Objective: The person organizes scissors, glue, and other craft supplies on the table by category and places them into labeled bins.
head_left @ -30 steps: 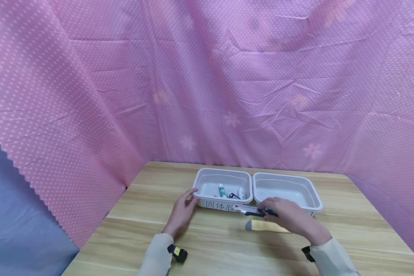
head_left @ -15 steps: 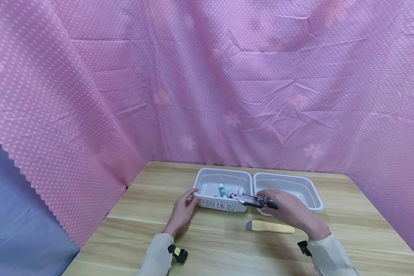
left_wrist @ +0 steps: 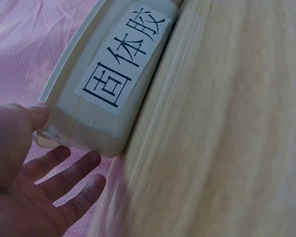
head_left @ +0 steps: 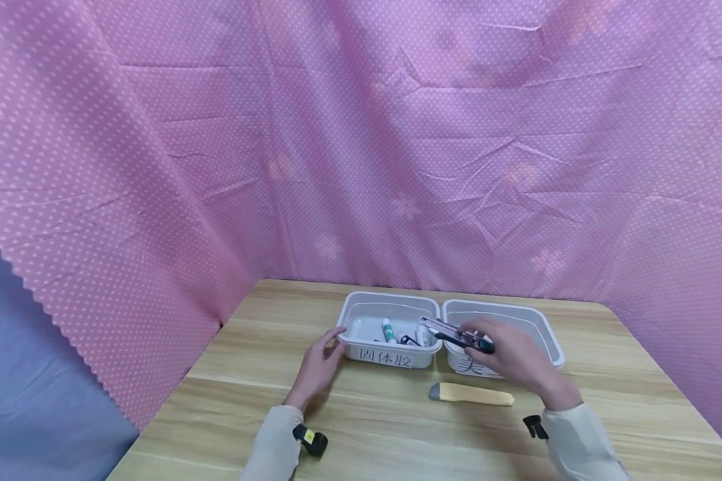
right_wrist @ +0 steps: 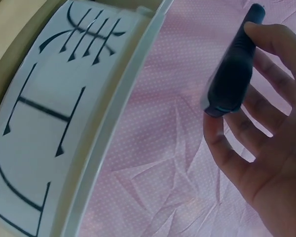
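In the head view, my right hand point(head_left: 511, 354) holds a utility knife point(head_left: 457, 335) with a black grip and silver body. The knife is above the front rim of the right white plastic box point(head_left: 550, 339), its front end over the left box's right edge. Up close in the right wrist view, thumb and fingers pinch its dark handle point(right_wrist: 232, 74). My left hand point(head_left: 315, 367) pinches the front left corner of the left plastic box point(head_left: 424, 359), the other fingers spread outside its end. Inside lie a green-and-white glue stick point(head_left: 388, 331) and several other small white items.
A yellow tool with a grey end point(head_left: 472, 394) lies on the wooden table point(head_left: 385, 427) in front of the boxes. Both boxes carry labels; the left label point(left_wrist: 123, 59) shows in full. A pink dotted curtain point(head_left: 361, 167) hangs behind the table.
The utility knife has risen in my right hand and moved slightly right, from before the boxes to above their rims, revealing part of the right box's label. My left hand stays put.
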### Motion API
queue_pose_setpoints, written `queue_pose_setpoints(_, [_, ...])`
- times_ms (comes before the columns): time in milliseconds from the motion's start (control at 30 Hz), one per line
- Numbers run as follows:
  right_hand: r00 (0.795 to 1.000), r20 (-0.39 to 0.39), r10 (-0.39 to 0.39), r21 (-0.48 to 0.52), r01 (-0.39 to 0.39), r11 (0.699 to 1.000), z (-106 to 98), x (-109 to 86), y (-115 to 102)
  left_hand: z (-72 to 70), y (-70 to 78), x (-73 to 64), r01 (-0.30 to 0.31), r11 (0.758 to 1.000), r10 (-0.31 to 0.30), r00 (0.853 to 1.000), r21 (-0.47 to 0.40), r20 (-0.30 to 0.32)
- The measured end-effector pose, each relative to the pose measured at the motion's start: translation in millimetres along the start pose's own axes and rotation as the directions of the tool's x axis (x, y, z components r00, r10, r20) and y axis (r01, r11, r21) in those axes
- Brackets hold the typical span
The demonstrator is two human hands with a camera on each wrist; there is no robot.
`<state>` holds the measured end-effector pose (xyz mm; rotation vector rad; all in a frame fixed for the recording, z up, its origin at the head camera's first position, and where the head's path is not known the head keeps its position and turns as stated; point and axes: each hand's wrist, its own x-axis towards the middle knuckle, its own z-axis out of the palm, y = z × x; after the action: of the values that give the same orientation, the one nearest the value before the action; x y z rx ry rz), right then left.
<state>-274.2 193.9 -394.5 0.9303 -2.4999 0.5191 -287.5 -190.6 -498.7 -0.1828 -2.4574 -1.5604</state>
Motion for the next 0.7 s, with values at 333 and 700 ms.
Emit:
queue_pose_setpoints(333, [0.996,-0.037,0.075,0.038,-0.074,0.997,-3.6,-2.6,21.3,-0.9,2.8,-0.6,0.032,0.999,-0.032,0.999,0.005,-0.010])
queue_pose_setpoints(700, [0.988,-0.055,0.145,0.059,-0.142,0.988,0.7,-7.6,41.7,-0.2,3.1,-1.5,0.042,0.999,-0.042,0.999,-0.002,0.005])
